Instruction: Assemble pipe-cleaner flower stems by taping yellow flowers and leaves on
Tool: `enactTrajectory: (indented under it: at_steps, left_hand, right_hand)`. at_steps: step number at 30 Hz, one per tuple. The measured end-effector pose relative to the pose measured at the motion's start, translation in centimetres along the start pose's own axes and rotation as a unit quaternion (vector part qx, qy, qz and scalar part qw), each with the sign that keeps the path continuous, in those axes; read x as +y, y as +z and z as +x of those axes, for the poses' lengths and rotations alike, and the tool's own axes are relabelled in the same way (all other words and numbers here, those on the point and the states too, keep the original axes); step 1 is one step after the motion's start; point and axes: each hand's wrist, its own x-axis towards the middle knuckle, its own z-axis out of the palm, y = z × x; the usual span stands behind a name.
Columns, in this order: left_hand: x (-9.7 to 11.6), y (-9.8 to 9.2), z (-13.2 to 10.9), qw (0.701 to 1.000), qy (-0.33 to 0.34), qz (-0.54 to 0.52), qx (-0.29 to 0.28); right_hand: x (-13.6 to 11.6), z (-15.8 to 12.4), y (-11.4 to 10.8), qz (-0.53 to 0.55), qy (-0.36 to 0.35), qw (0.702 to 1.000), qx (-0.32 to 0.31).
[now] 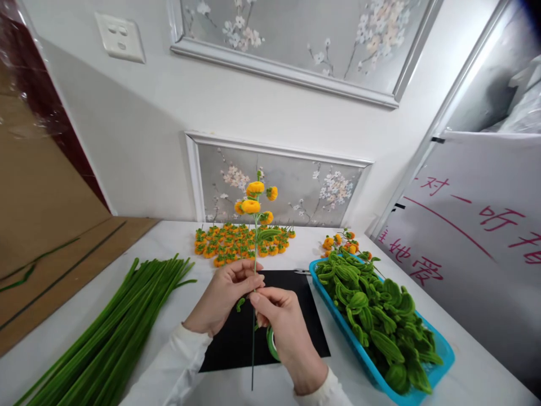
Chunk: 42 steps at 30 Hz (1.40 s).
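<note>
A flower stem (252, 361) stands upright in front of me, with several fluffy orange-yellow flowers (251, 207) and a green leaf (269, 234) on its upper part. My left hand (226, 294) is closed around the stem below the leaf. Just under it, my right hand (282, 321) pinches the same stem between thumb and fingers. The bare dark wire end extends down past both hands. A roll of green tape (271, 344) sits on the black mat (228, 344), partly hidden by my right hand. Beside my left fingers is a small green curl (240, 305).
Green fuzzy stems (114, 321) lie bundled at left. Many small orange flower heads (230, 242) stand at the back. A blue basket (359, 355) of green leaves (384, 327) is at right, with more flowers (338, 242) behind it and pliers (301, 272) near its corner.
</note>
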Motion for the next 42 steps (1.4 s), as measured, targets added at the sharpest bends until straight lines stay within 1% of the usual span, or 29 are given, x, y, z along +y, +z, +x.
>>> enactTrajectory:
  at_steps: [2, 4, 7, 10, 12, 14, 16, 18, 20, 22, 26, 33, 35, 38, 42]
  left_hand:
    - [-0.1, 0.0, 0.1, 0.999, -0.016, -0.014, 0.027]
    - [-0.1, 0.0, 0.2, 0.997, -0.038, -0.047, 0.041]
    - [0.4, 0.0, 0.1, 0.994, -0.051, -0.088, 0.043]
    - [0.7, -0.2, -0.1, 0.991, -0.034, -0.123, 0.036]
    - [0.8, -0.3, -0.2, 0.990, -0.020, -0.140, 0.022]
    - [0.7, -0.4, -0.2, 0.991, -0.014, -0.134, 0.001]
    - [0.6, -0.4, -0.3, 0.994, -0.011, -0.107, -0.023]
    - [0.5, -0.2, -0.2, 0.997, -0.004, -0.064, -0.032]
    - [0.5, -0.1, -0.1, 0.999, 0.004, -0.025, -0.021]
    - [0.5, 0.1, 0.0, 1.000, -0.003, -0.010, 0.007]
    - [0.6, 0.0, 0.2, 0.997, -0.035, -0.055, 0.045]
    - [0.8, -0.5, 0.2, 0.990, -0.051, -0.114, 0.067]
    - [0.9, -0.6, 0.2, 0.988, -0.058, -0.132, 0.062]
    - [0.9, -0.7, 0.1, 0.984, -0.055, -0.163, 0.040]
    - [0.8, -1.0, 0.0, 0.980, -0.005, -0.201, 0.003]
  right_hand:
    - [0.1, 0.0, 0.0, 0.007, 0.011, 1.000, -0.005]
    - [0.4, 0.1, -0.2, 0.035, 0.039, 0.998, -0.024]
    - [0.7, 0.2, -0.5, 0.091, 0.088, 0.990, -0.056]
    - [0.8, 0.2, -0.6, 0.117, 0.114, 0.984, -0.069]
    - [0.7, 0.1, -0.5, 0.115, 0.111, 0.985, -0.068]
    - [0.6, 0.1, -0.3, 0.092, 0.088, 0.990, -0.054]
    - [0.3, 0.1, -0.2, 0.055, 0.054, 0.997, -0.030]
    - [0.0, 0.1, -0.1, 0.017, 0.024, 1.000, -0.006]
    - [-0.2, 0.1, 0.0, -0.006, 0.010, 1.000, 0.007]
    - [-0.4, 0.1, 0.0, -0.016, 0.009, 1.000, 0.013]
    - [-0.1, 0.1, -0.1, -0.001, 0.022, 1.000, 0.001]
    - [0.7, 0.1, -0.5, 0.114, 0.113, 0.986, -0.036]
    - [0.8, 0.0, -0.6, 0.135, 0.133, 0.981, -0.046]
    - [0.9, 0.1, -0.6, 0.148, 0.156, 0.975, -0.060]
    - [0.8, 0.1, -0.6, 0.136, 0.154, 0.977, -0.065]
